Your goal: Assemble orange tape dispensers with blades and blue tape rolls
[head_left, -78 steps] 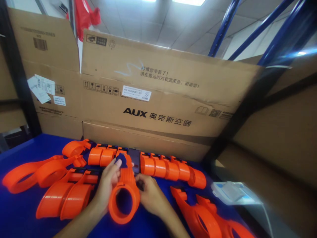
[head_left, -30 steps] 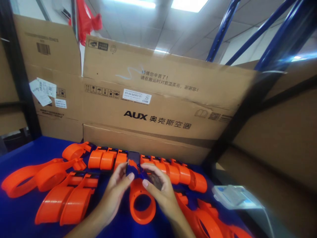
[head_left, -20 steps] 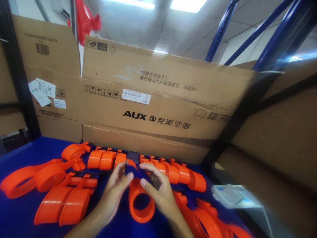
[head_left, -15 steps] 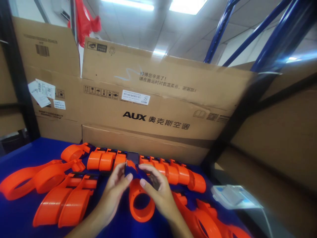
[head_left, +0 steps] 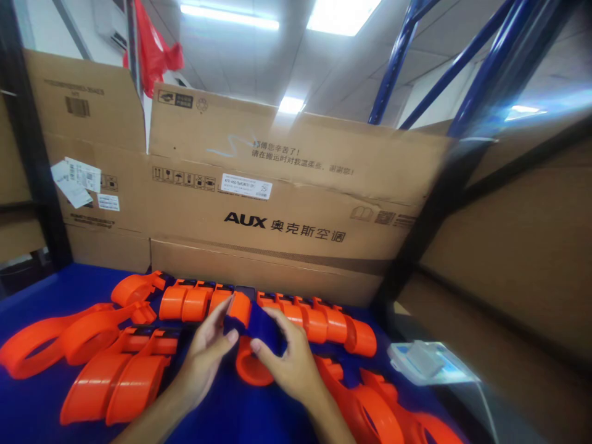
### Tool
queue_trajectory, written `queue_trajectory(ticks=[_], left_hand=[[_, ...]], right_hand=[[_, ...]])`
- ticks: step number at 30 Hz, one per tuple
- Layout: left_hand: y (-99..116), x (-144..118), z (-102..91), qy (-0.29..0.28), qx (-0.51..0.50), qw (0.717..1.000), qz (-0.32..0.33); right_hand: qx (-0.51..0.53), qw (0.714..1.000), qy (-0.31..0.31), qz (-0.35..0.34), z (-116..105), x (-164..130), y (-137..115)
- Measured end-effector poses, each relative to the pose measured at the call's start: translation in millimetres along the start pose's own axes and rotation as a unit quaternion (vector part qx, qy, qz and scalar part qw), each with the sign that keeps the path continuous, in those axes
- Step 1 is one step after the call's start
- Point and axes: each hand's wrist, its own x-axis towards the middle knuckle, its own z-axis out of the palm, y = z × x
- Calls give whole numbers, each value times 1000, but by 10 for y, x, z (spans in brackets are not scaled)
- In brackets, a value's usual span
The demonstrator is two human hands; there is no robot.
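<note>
Between my two hands is an orange and dark blue plastic tape dispenser (head_left: pixel 266 330), held above the blue surface. Its orange ring hangs below the fingers, partly covered by my right hand. My left hand (head_left: pixel 210 342) grips the left side, near an orange block at the top, with the thumb in front. My right hand (head_left: pixel 291 354) is closed round the blue part on the other side, thumb across the front. Just behind the dispenser, a small dark flat object (head_left: pixel 245 293) is partly hidden. More orange dispensers (head_left: pixel 314 324) stand in a row behind my hands.
Orange pieces (head_left: pixel 90 333) lie to the left on the blue tabletop (head_left: pixel 28 287), and others (head_left: pixel 370 407) to the right. A clear-lidded box (head_left: pixel 430 361) with a white cable sits at the right. A cardboard wall (head_left: pixel 287 253) and dark rack posts (head_left: pixel 416 234) bound the back.
Both hands have tilted the dispenser. Its ring now appears higher and more foreshortened, and more of the orange block and blue part shows. The camera view has shifted slightly.
</note>
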Motion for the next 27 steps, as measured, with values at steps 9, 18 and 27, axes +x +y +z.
queue_trajectory(ticks=[9, 18, 27], left_hand=[[-21, 61, 12, 9, 95, 993, 69], [-28, 62, -44, 31, 140, 986, 86], [-7, 18, 29, 54, 61, 995, 59]], right_hand=[[-211, 963, 27, -165, -28, -11, 23], [-233, 954, 17, -190, -14, -27, -20], [-237, 952, 22, -193, -5, -39, -26]])
